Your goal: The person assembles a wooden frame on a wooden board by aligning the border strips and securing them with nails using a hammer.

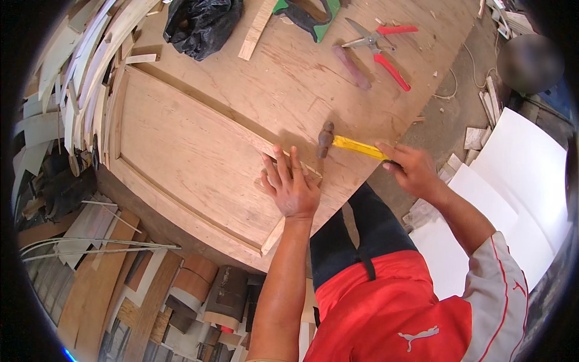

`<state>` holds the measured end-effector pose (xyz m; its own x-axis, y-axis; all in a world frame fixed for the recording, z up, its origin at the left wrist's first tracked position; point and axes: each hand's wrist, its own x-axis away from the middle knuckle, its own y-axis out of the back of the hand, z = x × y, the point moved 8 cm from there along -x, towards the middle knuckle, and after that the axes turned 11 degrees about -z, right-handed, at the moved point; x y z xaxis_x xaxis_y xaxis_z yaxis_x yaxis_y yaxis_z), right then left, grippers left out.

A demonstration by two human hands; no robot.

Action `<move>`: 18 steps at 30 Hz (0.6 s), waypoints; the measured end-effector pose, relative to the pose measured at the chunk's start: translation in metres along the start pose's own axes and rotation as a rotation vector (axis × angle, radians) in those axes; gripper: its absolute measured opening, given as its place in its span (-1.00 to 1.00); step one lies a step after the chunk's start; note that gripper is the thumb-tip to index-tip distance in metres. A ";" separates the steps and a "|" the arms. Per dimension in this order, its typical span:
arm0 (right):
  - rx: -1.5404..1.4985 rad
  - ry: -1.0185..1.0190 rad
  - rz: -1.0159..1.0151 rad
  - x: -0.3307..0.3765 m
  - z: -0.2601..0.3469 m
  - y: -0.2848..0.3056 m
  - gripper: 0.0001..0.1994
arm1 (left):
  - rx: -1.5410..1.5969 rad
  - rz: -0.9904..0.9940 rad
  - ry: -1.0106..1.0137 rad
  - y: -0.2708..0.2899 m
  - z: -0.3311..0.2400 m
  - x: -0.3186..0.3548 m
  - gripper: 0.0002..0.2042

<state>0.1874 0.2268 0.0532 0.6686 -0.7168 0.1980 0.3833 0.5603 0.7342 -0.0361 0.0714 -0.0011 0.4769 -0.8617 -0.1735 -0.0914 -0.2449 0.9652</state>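
- My left hand (291, 188) lay flat, fingers spread wide, pressing a thin wood strip (294, 194) onto the panel (181, 151) at its right-hand corner.
- My right hand (409, 171) was closed on the hammer (345, 143), gripping the yellow handle at its end; the head stood at about 1 o'clock from my left fingertips, near them but not touching.
- Whether a nail stood under the head, I could not tell; it was too small to make out.
- Judged step: fixing the strip to the panel edge, hammer poised between blows.
- The next move, as I judged it, called for a short, square strike just beyond my fingers, the left hand keeping the strip aligned to the edge.
- Snips (381, 48) with red handles lay at 12 o'clock, well apart; a black bag (199, 24) sat at 11 o'clock on the bench (301, 78).
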 end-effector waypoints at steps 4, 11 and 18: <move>0.048 0.015 0.056 0.001 0.005 -0.001 -0.51 | 0.020 -0.015 0.003 0.001 0.000 -0.001 -0.42; 0.012 -0.017 0.053 0.006 0.002 -0.002 -0.52 | 0.051 -0.006 0.010 0.001 -0.002 -0.001 -0.38; 0.016 0.024 0.055 0.005 0.004 -0.004 -0.53 | 0.039 0.009 0.016 0.000 0.001 -0.001 -0.37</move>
<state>0.1867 0.2190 0.0544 0.7032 -0.6752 0.2228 0.3359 0.5916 0.7329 -0.0374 0.0719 -0.0012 0.4897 -0.8569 -0.1610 -0.1300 -0.2543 0.9583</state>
